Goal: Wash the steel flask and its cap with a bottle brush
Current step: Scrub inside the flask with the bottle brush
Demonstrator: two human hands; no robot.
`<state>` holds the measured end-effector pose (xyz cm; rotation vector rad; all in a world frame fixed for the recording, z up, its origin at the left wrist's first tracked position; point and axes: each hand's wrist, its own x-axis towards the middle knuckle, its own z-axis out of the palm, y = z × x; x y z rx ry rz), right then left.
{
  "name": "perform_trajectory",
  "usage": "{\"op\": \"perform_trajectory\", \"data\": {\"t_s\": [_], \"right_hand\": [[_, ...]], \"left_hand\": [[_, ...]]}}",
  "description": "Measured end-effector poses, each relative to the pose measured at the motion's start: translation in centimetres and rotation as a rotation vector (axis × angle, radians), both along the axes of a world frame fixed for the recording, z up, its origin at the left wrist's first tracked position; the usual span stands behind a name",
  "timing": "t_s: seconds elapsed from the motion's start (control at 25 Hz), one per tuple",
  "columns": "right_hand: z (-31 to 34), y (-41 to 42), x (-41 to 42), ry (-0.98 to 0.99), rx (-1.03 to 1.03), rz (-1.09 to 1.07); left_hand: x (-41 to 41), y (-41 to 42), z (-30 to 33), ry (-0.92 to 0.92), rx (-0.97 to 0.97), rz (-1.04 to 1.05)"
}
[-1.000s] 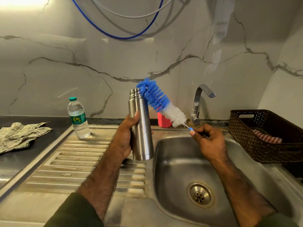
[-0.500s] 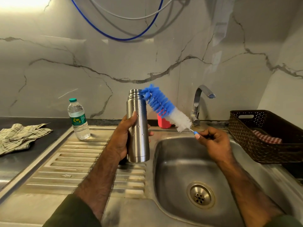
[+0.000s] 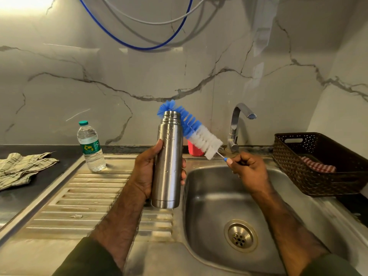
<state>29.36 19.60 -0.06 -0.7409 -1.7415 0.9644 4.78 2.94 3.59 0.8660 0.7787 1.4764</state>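
A: Head view, centre of frame. Left hand (image 3: pixel 148 172) wraps the tall cylindrical steel flask (image 3: pixel 168 162), thumb on its left side, fingertips showing past its right edge. Flask upright, lifted off the ribbed steel draining board (image 3: pixel 83 198), mouth uncapped, droplets on the wall.

B: Right hand?

A: Right hand (image 3: pixel 249 172), right of centre above the steel sink basin (image 3: pixel 215 206), pinches the thin blue-tipped wire handle of the blue-and-white bristle bottle brush (image 3: pixel 196 130). Brush slants up-left; its blue tip lies behind the flask's mouth, touching the rim or just beside it, cannot tell which.

B: Surroundings?

A: Red cup-shaped object (image 3: pixel 194 150), partly hidden behind the brush, at the back edge. Chrome tap (image 3: pixel 238 124) right of it. Clear plastic water bottle with green cap (image 3: pixel 90 146) left of centre. Checked cloth (image 3: pixel 22 166) on the dark bench (image 3: pixel 12 202), far left. Dark woven basket (image 3: pixel 318 168), far right, holding a red checked cloth (image 3: pixel 318 166).
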Motion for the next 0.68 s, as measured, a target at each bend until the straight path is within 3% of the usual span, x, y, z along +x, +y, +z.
{"op": "perform_trajectory", "data": {"t_s": [0.28,0.48,0.68], "right_hand": [[0.9,0.0,1.6,0.083,-0.025,0.044],[0.8,-1.6,-0.3,-0.011,0.086,0.083],[1.0,-2.8,0.0,-0.075,0.055,0.151]], "left_hand": [[-1.2,0.1,0.1,-0.029,-0.002,0.055],[-0.5,1.0,0.2,-0.03,-0.029,0.294],[-1.7,1.0,0.6,-0.006,-0.009,0.535]]}}
